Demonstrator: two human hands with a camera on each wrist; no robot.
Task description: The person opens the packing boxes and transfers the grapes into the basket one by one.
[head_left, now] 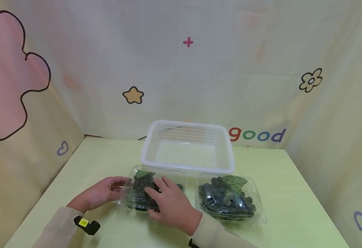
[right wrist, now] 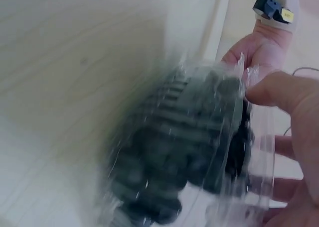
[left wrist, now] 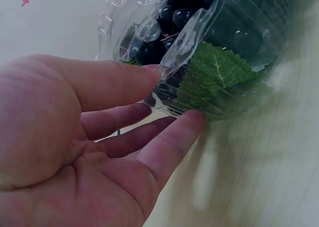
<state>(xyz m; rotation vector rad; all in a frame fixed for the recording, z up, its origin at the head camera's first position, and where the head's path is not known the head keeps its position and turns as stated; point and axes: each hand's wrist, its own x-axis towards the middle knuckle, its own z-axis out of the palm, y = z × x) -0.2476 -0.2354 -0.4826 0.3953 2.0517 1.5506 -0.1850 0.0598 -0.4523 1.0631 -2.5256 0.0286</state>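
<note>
A clear plastic clamshell box (head_left: 140,199) of dark grapes (head_left: 140,184) with a green leaf (left wrist: 214,70) lies between both hands. My left hand (head_left: 106,193) holds its left end, the thumb at the rim and the other fingers along the side below. Over the lid lies my right hand (head_left: 174,206), thumb at the front edge and fingers spread across the top. In the right wrist view the box (right wrist: 169,137) is blurred, the right thumb (right wrist: 274,90) at its seam and the other fingers behind clear plastic. The left wrist view shows a gap between lid and base.
A second clear box (head_left: 227,203) of grapes with a leaf stands to the right on the pale wooden table (head_left: 292,199). Behind both boxes is a white slotted plastic basket (head_left: 147,148). Printed curtains (head_left: 199,79) close off the back and sides.
</note>
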